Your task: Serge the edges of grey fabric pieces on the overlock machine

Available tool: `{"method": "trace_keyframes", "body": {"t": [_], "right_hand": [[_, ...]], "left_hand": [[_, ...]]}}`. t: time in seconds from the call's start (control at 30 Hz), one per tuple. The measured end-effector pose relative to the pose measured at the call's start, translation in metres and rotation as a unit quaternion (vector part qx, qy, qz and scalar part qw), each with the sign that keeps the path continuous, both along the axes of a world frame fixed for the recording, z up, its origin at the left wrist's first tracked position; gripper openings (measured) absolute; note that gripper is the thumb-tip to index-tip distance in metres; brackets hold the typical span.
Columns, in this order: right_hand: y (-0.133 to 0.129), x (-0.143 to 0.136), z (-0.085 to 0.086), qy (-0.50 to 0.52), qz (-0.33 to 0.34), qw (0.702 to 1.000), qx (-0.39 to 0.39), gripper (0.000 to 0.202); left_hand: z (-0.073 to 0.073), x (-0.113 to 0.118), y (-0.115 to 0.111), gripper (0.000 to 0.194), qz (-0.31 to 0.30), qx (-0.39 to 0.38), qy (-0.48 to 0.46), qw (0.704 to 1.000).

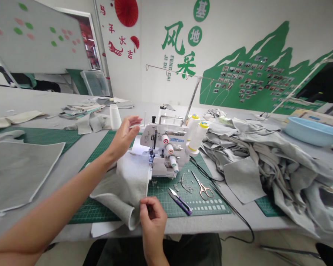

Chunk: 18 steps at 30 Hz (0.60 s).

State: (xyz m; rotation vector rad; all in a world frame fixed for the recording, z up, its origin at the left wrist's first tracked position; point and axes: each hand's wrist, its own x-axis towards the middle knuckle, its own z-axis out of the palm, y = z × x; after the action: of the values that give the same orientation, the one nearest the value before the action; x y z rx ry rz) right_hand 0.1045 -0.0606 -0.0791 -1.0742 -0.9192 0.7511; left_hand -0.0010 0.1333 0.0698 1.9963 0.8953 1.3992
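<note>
A white overlock sewing machine [166, 147] stands on a green cutting mat [111, 144]. Grey fabric [130, 177] with a pale stitched edge lies at its left side, one edge running from the needle area toward the table's front. My right hand [154, 214] pinches that edge near the front of the mat. My left hand [124, 136] is raised beside the machine's upper left, above the fabric, its fingers apart and holding nothing.
Purple thread snips [180, 201] and scissors [204, 188] lie right of the fabric, near thread scraps and black cables. A large grey fabric heap [266, 159] and blue basin [316, 131] occupy the right. Thread cones [198, 136] stand behind the machine. An edged grey panel [22, 170] lies left.
</note>
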Motion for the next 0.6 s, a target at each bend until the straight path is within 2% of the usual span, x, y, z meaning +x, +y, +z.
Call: {"method": "trace_keyframes", "body": {"t": [0.13, 0.27, 0.5, 0.6], "right_hand": [[0.001, -0.001, -0.003, 0.008, 0.007, 1.0, -0.003, 0.012], [0.001, -0.001, -0.004, 0.009, 0.013, 1.0, -0.002, 0.012], [-0.002, 0.001, -0.001, -0.001, 0.007, 1.0, 0.001, 0.012], [-0.002, 0.001, 0.0, -0.005, 0.011, 1.0, -0.003, 0.012]], "left_hand": [[0.011, 0.02, 0.027, 0.074, -0.076, -0.044, 0.007, 0.996], [0.011, 0.022, 0.037, 0.081, -0.086, -0.066, 0.031, 0.994], [0.007, 0.016, 0.04, 0.085, -0.1, -0.03, 0.084, 0.991], [0.007, 0.004, 0.025, 0.08, -0.053, 0.01, 0.063, 0.997]]}}
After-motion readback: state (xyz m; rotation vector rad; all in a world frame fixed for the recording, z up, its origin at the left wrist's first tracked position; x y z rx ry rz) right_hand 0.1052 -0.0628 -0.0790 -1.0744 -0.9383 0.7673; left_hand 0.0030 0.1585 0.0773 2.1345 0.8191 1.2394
